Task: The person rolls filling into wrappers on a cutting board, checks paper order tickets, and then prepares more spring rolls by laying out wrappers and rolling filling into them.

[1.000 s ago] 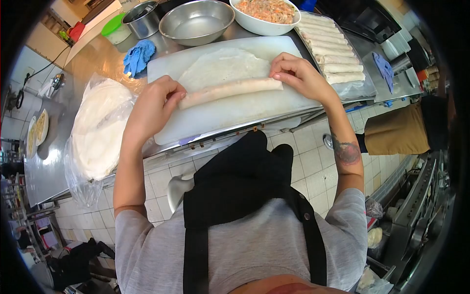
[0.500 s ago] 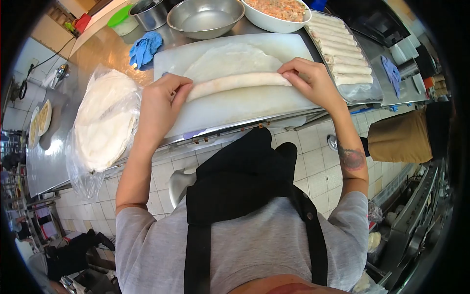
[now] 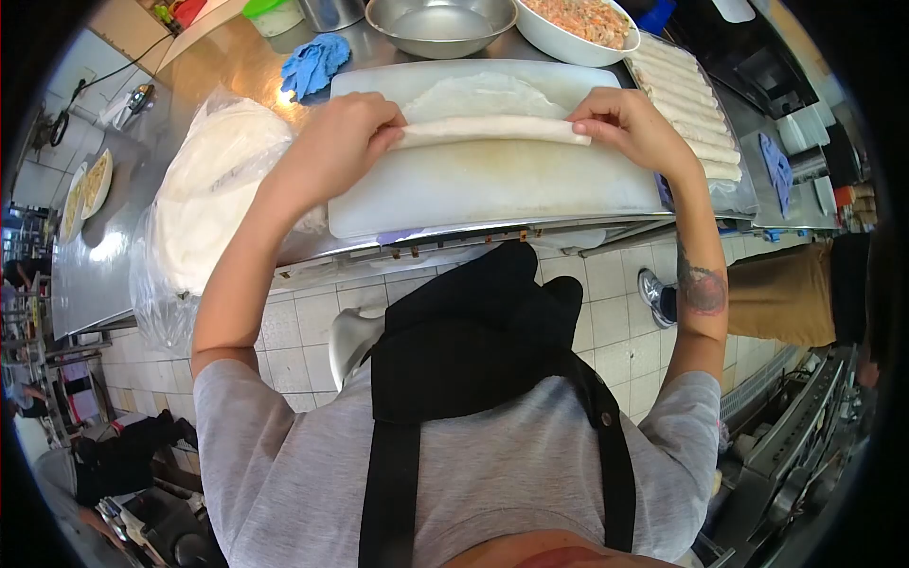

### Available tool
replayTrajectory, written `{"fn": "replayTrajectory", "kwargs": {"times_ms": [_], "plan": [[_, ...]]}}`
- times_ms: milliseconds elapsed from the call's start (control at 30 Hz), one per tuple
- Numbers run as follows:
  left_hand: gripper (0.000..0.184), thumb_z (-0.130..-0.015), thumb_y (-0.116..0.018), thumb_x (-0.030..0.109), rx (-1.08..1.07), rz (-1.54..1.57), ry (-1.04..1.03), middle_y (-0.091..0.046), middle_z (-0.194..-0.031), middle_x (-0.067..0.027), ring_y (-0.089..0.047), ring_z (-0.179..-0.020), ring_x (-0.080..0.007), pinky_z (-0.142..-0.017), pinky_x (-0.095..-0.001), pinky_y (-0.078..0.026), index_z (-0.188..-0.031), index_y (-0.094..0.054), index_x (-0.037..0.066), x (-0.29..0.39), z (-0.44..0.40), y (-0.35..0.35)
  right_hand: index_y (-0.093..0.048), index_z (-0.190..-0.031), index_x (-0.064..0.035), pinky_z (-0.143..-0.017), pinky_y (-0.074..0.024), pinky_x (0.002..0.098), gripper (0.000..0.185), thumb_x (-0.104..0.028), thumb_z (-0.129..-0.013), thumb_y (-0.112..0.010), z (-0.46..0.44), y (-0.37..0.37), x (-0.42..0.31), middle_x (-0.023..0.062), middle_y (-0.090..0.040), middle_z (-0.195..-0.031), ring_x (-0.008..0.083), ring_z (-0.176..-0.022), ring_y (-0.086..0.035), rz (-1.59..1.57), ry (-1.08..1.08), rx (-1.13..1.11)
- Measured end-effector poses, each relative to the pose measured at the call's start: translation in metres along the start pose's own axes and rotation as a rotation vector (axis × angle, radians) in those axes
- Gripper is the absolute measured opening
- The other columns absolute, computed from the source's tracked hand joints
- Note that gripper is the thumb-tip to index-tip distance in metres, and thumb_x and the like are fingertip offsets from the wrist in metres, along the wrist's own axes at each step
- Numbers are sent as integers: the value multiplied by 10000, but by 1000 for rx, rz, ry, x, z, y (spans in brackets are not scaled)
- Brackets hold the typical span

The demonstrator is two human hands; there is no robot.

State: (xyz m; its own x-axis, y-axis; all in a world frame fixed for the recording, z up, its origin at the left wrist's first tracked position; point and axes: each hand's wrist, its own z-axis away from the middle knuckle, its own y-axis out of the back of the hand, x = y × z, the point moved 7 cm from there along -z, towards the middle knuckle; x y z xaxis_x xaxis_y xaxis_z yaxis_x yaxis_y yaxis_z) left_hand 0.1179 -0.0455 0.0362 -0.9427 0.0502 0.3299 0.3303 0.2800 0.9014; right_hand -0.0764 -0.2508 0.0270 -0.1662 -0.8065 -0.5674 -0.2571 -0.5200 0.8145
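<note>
A long pale spring roll, partly rolled up, lies across the white cutting board. Its flat, thin wrapper sheet still spreads out on the far side. My left hand pinches the roll's left end between thumb and fingers. At the right end, my right hand grips it the same way. A plastic-covered stack of round wrappers lies left of the board, behind my left forearm. Beyond the board's right side is a tray of finished rolls set side by side.
Along the back stand a metal bowl, a white bowl of orange-flecked filling and a green-rimmed tub. A blue cloth lies behind the board. Someone in brown stands at the right.
Both hands have moved away from me, turning the roll farther over the wrapper. Less of the flat sheet shows now. The camera view has also shifted slightly.
</note>
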Motion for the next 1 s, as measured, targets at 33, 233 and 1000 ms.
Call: {"fn": "replayTrajectory", "kwargs": {"times_ms": [33,233,1000], "plan": [[115,-874,-643,57,-13,-8,-10,-632,-874,-123,-630,-795,-274,-728,-366,-498,-944,-672,-30,-2,-4,0,-721,-930,1,-697,-483,304,130,-102,-852,-709,-3,1,0,96,-629,-807,208,-730,-599,53,15,-3],[187,-854,-639,1,-100,183,157,-614,-912,-83,-633,-785,-230,-693,-321,-493,-1030,-702,-7,-26,-17,-6,-706,-1059,-34,-776,-496,347,275,-5,-788,-671,-8,-3,-37,102,-621,-976,271,-870,-621,370,230,113],[378,-798,-717,102,142,-150,-157,-618,-942,-107,-612,-892,-295,-786,-403,-470,-1169,-657,65,12,-8,-13,-688,-1158,-115,-776,-516,373,372,-114,-788,-727,-10,-21,-46,81,-598,-949,282,-867,-619,323,324,176]]}}
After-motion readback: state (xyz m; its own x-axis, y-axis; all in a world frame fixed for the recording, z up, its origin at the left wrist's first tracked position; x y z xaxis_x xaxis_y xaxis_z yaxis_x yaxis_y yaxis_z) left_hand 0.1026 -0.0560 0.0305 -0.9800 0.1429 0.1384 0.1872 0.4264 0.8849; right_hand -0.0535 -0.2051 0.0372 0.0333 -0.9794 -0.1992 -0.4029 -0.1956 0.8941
